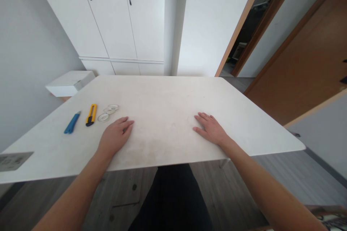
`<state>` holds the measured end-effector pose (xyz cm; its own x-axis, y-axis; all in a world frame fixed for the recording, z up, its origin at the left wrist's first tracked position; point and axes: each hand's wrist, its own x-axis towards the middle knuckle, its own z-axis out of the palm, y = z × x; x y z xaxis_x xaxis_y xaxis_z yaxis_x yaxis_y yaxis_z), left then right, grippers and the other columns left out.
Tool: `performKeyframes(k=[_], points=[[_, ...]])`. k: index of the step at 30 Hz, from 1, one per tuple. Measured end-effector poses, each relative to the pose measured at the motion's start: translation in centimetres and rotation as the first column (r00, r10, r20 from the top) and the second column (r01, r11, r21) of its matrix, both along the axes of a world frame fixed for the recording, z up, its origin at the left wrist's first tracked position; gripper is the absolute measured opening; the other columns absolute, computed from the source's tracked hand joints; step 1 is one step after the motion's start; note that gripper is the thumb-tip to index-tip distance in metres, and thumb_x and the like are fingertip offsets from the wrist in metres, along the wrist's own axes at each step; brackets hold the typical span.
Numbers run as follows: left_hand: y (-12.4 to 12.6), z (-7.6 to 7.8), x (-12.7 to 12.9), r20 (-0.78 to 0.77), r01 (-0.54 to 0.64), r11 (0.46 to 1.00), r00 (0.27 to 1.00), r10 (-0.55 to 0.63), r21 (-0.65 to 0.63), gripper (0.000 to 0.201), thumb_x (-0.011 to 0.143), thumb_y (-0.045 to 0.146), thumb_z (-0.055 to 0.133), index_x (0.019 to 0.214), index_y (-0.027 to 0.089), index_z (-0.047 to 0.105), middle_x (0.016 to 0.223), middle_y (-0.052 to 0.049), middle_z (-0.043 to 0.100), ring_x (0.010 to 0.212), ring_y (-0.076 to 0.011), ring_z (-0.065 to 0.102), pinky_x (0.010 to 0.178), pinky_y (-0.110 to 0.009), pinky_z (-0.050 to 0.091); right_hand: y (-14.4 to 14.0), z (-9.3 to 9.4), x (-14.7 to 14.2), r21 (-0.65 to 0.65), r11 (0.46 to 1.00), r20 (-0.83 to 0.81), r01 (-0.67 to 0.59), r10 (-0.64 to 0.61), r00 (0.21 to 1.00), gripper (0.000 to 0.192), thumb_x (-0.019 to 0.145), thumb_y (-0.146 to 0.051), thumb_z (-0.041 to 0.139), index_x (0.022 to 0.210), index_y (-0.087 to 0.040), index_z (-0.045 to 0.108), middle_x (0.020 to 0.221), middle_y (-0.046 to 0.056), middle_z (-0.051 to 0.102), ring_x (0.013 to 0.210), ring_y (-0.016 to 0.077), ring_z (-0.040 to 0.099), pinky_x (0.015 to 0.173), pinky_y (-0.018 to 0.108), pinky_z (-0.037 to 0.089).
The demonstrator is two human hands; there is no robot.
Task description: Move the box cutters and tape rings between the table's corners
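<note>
My left hand (116, 134) rests on the white table (159, 97), fingers stretched out and pointing inward, holding nothing. My right hand (210, 127) lies flat on the right part of the tabletop with its fingers apart and nothing under them that I can see. Just beyond my left hand are several thin rolls of clear tape (103, 117), some overlapping. Left of them lies a yellow utility knife (91, 114) with a black end. Farther left is a blue tool (72, 122) with a grey tip, perhaps another cutter; its exact kind is unclear.
A grey printed label (15, 161) is on the table's near left corner. Beyond the far left edge stands a white box (71, 82). White cabinets (108, 18) line the back, and a brown door (303, 50) stands at the right.
</note>
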<state>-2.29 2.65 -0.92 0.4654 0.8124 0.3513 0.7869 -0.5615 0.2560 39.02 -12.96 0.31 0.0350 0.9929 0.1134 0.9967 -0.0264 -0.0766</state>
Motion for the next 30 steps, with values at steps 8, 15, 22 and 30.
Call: performKeyframes(k=[8,15,22,30], points=[[-0.3,0.3,0.2,-0.012,-0.010,1.000,1.000,0.010,-0.004,0.043,0.095,0.043,0.041,0.113,0.024,0.075,0.133,-0.008,0.066,0.122,-0.0242,0.062,0.109,-0.039,0.046,0.2,-0.4,0.3,0.021,1.000,0.008,-0.019,0.019,1.000,0.071,0.097,-0.065,0.036,0.149,-0.018,0.048,0.157,0.015,0.041,0.146,0.0315,0.036,0.118,0.055,0.028],[-0.6,0.6,0.4,-0.020,-0.005,1.000,1.000,0.005,0.009,0.042,0.097,0.038,0.040,0.115,0.022,0.075,0.133,-0.010,0.066,0.124,-0.0253,0.061,0.109,-0.041,0.046,0.4,0.0,0.5,0.013,1.000,0.010,-0.016,0.016,1.000,0.070,0.095,-0.063,0.038,0.146,-0.018,0.052,0.154,0.015,0.046,0.143,0.0329,0.041,0.116,0.054,0.032],[-0.8,0.8,0.7,-0.017,-0.014,1.000,1.000,0.014,0.020,0.037,0.097,0.033,0.043,0.114,0.022,0.075,0.131,-0.011,0.067,0.122,-0.0254,0.061,0.108,-0.041,0.046,7.0,4.1,-4.8,-0.024,0.987,-0.061,-0.159,0.157,0.986,0.053,0.096,-0.053,0.043,0.135,-0.024,0.064,0.145,0.010,0.057,0.131,0.0310,0.055,0.110,0.048,0.044],[-0.8,1.0,0.6,-0.019,0.008,1.000,1.000,-0.008,0.017,0.033,0.096,0.029,0.047,0.113,0.022,0.074,0.131,-0.013,0.066,0.123,-0.0269,0.060,0.107,-0.043,0.046,20.0,9.6,-21.3,-0.189,0.822,-0.267,-0.537,0.483,0.834,0.048,0.091,-0.022,0.063,0.139,-0.022,0.057,0.139,0.007,0.062,0.113,0.0211,0.066,0.103,0.034,0.047]])
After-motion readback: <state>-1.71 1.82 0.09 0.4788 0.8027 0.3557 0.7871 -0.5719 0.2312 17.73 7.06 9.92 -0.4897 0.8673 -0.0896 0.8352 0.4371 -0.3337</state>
